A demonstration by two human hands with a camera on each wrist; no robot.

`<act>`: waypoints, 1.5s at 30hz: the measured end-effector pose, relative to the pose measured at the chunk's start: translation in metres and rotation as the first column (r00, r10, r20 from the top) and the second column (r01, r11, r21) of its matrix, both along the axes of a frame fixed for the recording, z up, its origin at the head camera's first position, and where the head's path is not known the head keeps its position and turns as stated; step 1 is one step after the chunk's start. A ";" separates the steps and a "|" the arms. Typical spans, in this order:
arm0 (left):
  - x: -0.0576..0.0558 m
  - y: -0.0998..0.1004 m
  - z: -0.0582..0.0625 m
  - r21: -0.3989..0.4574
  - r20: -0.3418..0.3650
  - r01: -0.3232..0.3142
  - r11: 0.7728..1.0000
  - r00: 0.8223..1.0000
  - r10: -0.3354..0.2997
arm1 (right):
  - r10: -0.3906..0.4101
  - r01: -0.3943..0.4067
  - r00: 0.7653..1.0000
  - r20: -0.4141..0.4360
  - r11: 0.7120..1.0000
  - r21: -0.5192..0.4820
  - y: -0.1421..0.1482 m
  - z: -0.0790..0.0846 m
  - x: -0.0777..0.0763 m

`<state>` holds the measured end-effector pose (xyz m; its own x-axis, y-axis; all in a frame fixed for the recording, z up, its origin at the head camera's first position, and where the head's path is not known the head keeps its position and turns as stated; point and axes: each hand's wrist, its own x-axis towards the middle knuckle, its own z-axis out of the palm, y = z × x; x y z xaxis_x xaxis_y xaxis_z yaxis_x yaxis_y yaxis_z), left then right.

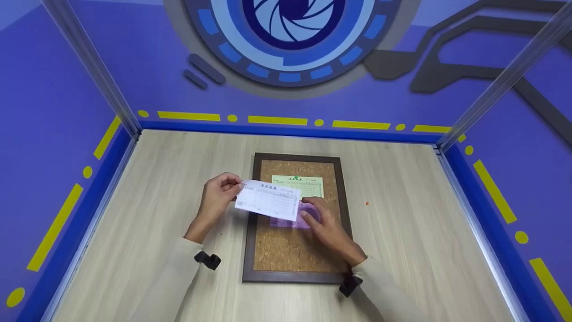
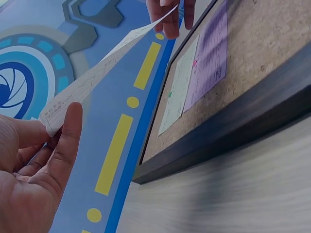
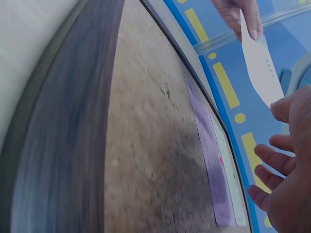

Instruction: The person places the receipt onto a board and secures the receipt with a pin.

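My left hand [image 1: 220,192] pinches the left end of a white printed paper slip [image 1: 268,201] between thumb and fingers. The slip is held above a cork board [image 1: 290,250] with a dark brown frame. At the slip's right end is my right hand [image 1: 328,226], its thumb tip at the corner and its other fingers spread apart, as the right wrist view shows. A green slip [image 1: 313,185] lies on the cork with a green pin [image 1: 296,177] at its top. Below it lies a purple slip [image 1: 286,223], partly hidden by the white one; a pink pin [image 2: 195,63] marks its top edge.
The board lies on a pale wood-grain table [image 1: 402,232]. A small orange bit [image 1: 367,203] sits right of the board. Blue-purple printed walls [image 1: 277,103] with yellow dashes enclose the table at the back and both sides.
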<state>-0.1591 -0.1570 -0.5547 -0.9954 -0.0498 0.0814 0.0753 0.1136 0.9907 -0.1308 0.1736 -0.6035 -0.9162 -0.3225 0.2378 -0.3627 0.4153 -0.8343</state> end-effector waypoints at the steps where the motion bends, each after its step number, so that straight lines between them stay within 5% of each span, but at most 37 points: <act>1: 0.000 0.002 0.001 0.005 0.001 0.001 1.000 1.000 -0.001 | 0.007 -0.006 1.000 0.027 1.000 -0.014 -0.002 0.001 0.001; 8: 0.005 0.012 0.005 0.041 -0.015 0.013 0.999 1.000 -0.012 | 0.025 0.004 0.974 0.227 0.992 -0.125 -0.009 0.005 0.006; 18: 0.013 0.023 0.004 0.072 -0.040 0.029 0.997 0.999 -0.026 | -0.026 0.139 0.952 0.305 0.924 -0.357 -0.012 0.008 0.007; 29: 0.017 0.029 0.001 0.042 -0.061 0.008 0.999 0.998 -0.005 | -0.039 0.130 0.963 0.267 0.933 -0.334 0.002 0.019 0.007; 45: 0.027 0.043 -0.011 -0.002 -0.060 0.027 1.000 0.998 -0.027 | -0.111 0.201 0.946 0.306 0.939 -0.278 0.024 0.019 0.013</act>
